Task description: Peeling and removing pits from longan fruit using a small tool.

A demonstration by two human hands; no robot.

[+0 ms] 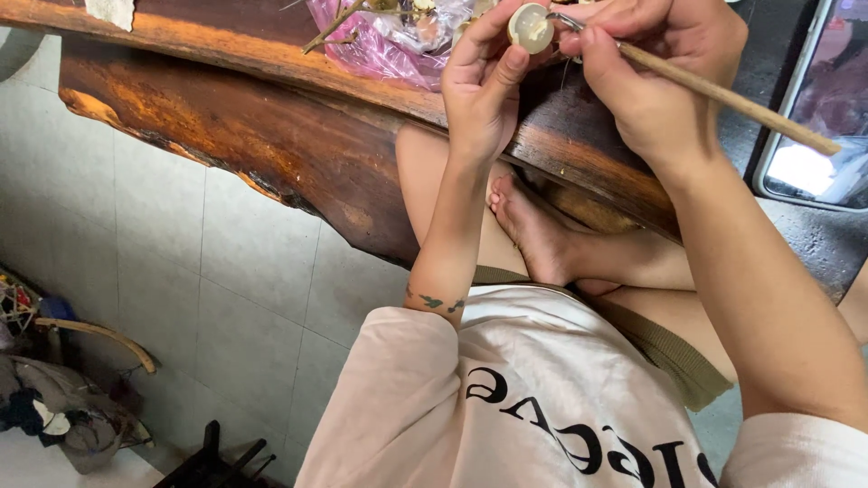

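Fruit, small, round, pale and translucent [531,28], sits pinched in my left hand [481,86] above the dark wooden worktop [271,126]; my right hand [655,68] grips a thin wooden-handled tool [723,95], its tip on the fruit, which looks peeled already.

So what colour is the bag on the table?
Translucent pink bag, seen in the head view.

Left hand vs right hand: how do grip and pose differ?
The left hand pinches a small pale round fruit between its fingertips, palm facing the camera; the right hand grips a thin wooden-handled tool, knuckles up. The left forearm rises steeply, while the right angles in from the side. Both meet over the wooden table edge.
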